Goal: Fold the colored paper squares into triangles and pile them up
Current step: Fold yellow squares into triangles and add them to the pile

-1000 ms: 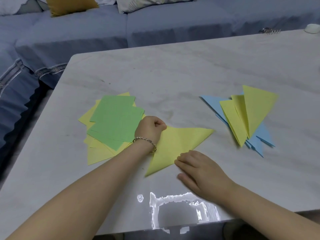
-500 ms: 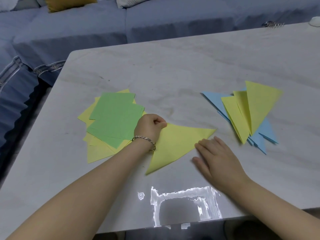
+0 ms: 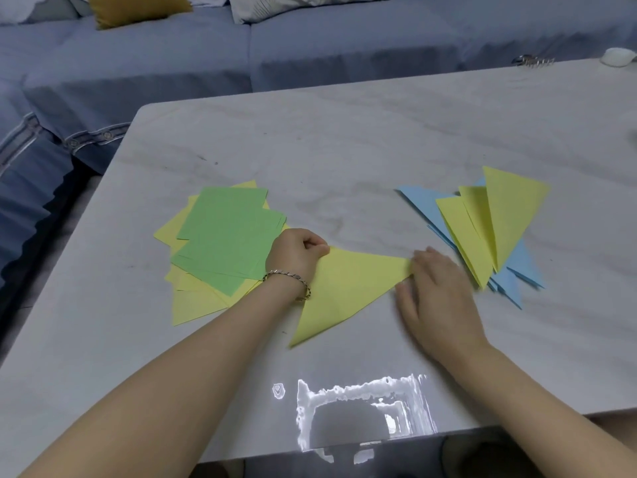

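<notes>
Moved: the right hand [image 3: 441, 294] has slid along the folded yellow triangle [image 3: 348, 288] from the middle of its near edge out to its right tip; the left hand [image 3: 296, 255] has stayed where it was.
Right fingers [image 3: 427, 260]: straight and close together, lying flat, their tips on the triangle's right point; slightly blurred.
Left fingers: curled into a fist that rests on the triangle's left corner; the picture does not show whether they pinch the paper.
Yellow triangle: flat on the table [image 3: 344, 150], stretched between the two hands, its third point reaching toward the person, below and between both sets of fingers.
Unfolded squares: green sheets [image 3: 227, 236] on top of yellow sheets [image 3: 193, 305], a loose stack just left of the left fingers, touching the wrist.
Folded pile [image 3: 499, 215]: yellow triangles fanned over blue triangles [image 3: 420, 201], just right of the right fingers and beyond them.
Bracelet [image 3: 286, 276]: a chain on the left wrist.
Far side: a blue-grey sofa [image 3: 310, 46] behind the table, well away from both hands.
</notes>
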A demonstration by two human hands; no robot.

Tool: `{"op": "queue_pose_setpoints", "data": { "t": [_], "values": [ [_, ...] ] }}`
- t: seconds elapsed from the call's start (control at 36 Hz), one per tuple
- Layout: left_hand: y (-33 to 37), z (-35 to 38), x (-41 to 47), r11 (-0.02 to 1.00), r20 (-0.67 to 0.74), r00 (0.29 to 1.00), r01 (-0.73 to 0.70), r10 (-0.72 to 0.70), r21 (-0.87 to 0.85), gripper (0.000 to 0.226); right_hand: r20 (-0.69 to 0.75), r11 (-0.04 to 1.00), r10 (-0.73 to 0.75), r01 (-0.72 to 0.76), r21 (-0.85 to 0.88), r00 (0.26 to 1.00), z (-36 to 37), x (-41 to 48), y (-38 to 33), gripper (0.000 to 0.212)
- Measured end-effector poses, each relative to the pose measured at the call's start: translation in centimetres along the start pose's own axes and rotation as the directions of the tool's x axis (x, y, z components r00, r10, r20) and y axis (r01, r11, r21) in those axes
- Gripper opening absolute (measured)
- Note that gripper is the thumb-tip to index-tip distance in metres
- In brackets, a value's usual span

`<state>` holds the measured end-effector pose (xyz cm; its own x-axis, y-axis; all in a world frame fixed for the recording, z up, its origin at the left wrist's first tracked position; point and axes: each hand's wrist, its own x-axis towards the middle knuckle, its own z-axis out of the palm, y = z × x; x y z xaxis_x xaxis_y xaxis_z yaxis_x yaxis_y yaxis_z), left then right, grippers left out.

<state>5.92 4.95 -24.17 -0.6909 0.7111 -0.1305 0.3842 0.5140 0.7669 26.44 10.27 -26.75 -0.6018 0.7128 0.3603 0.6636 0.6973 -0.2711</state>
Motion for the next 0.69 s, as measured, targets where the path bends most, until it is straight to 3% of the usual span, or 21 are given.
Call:
{"op": "queue_pose_setpoints", "data": {
  "t": [0.11, 0.25, 0.42, 0.69],
  "values": [
    [0.0, 0.0, 0.0, 1.0, -0.005, 1.0, -0.009, 0.009, -0.006, 0.005, 0.116, 0.959, -0.259, 0.241, 0.151, 0.959, 1.1, -1.2, -2.5, 0.049],
    [-0.1, 0.0, 0.1, 1.0, -0.002, 1.0, -0.005, 0.005, -0.022, 0.01, 0.222, 0.873, -0.479, 0.437, 0.216, 0.849, 1.9, -2.6, -4.2, 0.056],
    [-0.4, 0.1, 0.2, 0.999, 0.002, 1.0, -0.011, 0.011, -0.048, 0.013, 0.229, 0.825, -0.561, 0.513, 0.237, 0.796, 1.6, -3.1, -4.7, 0.047],
    [-0.4, 0.1, 0.2, 0.999, 0.004, 1.0, -0.005, 0.005, -0.053, 0.015, 0.271, 0.783, -0.612, 0.519, 0.343, 0.743, 2.2, -3.5, -6.9, 0.042]
  ]
}}
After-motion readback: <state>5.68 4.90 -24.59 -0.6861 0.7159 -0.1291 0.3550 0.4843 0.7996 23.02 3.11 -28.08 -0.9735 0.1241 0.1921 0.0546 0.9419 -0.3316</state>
